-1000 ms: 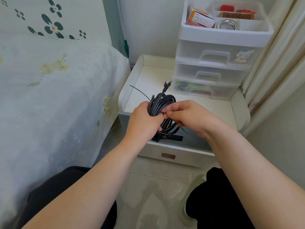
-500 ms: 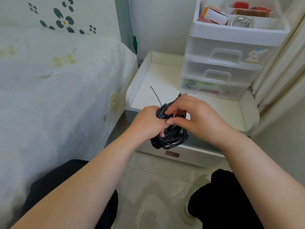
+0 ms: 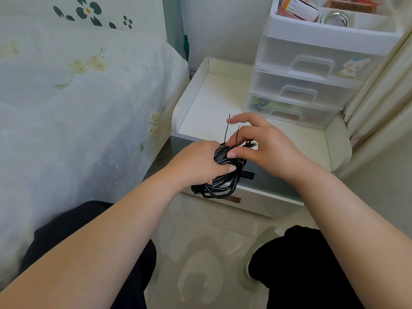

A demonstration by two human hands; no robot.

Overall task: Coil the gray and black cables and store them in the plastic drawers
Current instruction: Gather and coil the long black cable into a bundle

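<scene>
One coiled black cable (image 3: 219,181), two thin tie ends (image 3: 226,130), three clear plastic drawers (image 3: 312,85), two hands (image 3: 198,163)

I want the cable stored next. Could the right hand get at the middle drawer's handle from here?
Probably yes: the middle drawer handle faces the person, with bare nightstand top before it. But the right hand is pinching the tie on the black cable coil, gripped by the left hand.

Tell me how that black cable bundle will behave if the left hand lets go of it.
The black cable bundle is probably floppy: its lower loops already sag below the left hand. It would likely spring apart, since the thin tie ends stand loose near the right hand. It looks light, held by one hand.
</scene>
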